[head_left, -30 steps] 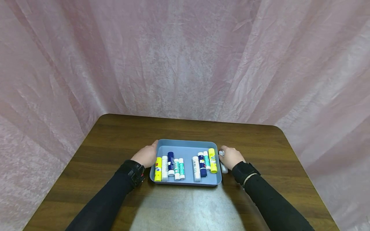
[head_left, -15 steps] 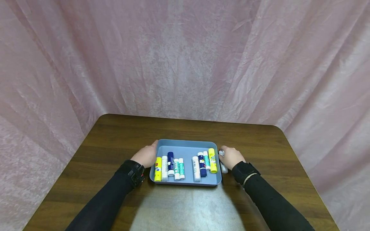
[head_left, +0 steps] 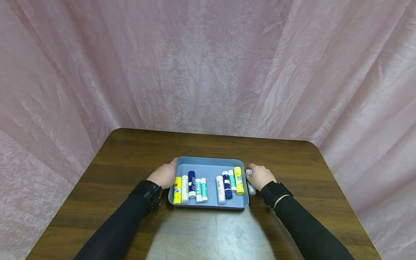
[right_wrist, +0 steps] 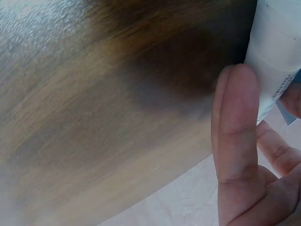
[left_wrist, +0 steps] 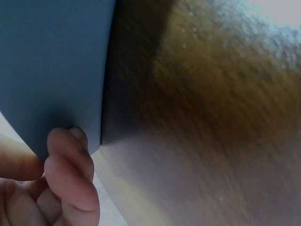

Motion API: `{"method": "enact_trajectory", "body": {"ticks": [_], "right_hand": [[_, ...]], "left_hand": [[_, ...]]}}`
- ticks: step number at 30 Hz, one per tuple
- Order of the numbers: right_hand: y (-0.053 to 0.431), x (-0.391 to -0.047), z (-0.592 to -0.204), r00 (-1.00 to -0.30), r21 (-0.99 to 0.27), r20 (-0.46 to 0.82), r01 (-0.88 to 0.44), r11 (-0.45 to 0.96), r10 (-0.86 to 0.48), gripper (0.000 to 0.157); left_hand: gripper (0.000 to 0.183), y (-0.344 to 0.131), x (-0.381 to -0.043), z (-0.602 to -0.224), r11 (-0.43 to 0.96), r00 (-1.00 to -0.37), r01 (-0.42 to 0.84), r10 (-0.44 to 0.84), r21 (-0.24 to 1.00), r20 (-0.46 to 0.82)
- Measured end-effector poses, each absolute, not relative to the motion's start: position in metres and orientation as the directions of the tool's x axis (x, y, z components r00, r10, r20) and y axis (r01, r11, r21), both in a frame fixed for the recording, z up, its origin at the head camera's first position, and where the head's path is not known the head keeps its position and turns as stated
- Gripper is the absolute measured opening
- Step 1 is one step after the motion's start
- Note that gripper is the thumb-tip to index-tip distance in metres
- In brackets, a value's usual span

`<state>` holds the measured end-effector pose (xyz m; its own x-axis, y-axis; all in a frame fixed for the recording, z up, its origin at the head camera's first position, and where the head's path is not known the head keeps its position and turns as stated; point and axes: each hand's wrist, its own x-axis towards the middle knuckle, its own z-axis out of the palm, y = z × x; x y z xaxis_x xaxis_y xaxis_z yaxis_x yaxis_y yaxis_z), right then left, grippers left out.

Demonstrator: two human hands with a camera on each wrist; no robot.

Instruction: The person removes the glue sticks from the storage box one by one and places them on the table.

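A blue-grey tray point(head_left: 212, 166) lies on the table with several glue sticks in two groups. The left group has a yellow glue stick point(head_left: 177, 190), a white one point(head_left: 185, 189), a dark blue one point(head_left: 192, 184) and two teal-and-white ones. On the right lie a white glue stick point(head_left: 220, 190), a dark blue one point(head_left: 227, 185), a teal one point(head_left: 232, 180) and a yellow one point(head_left: 238, 180). My left hand point(head_left: 163, 175) grips the tray's left side, its curled fingers point(left_wrist: 70, 174) against the outer wall. Just outside the right side, my right hand point(head_left: 261, 177) holds another white glue stick point(right_wrist: 275, 52).
The brown wooden table point(head_left: 146, 144) extends around the tray, with a bright glare patch point(head_left: 214, 234) in front. A pink curtain point(head_left: 208, 72) hangs behind and beside the table.
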<state>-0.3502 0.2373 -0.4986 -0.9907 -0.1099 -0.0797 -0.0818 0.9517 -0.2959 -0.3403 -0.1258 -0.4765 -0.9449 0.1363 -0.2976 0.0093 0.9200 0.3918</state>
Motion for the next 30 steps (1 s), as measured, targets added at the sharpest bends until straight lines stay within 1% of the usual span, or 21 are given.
{"method": "enact_trajectory", "body": {"ticks": [7,14,30], "right_hand": [[0.238,-0.349,-0.496,-0.990,-0.296,-0.064,-0.098,0.950,-0.122,0.036],[0.240,-0.351,-0.490,-0.993,-0.278,-0.058,-0.086,0.957,-0.106,0.042],[0.241,-0.352,-0.469,-0.995,-0.311,-0.046,-0.068,0.948,-0.086,0.042]], "left_hand": [[0.058,-0.126,-0.340,-0.476,0.921,-0.947,0.023,0.146,0.390,-0.287],[0.057,-0.126,-0.341,-0.479,0.933,-0.952,0.055,0.156,0.354,-0.262],[0.058,-0.126,-0.341,-0.478,0.932,-0.949,0.043,0.150,0.361,-0.276]]}}
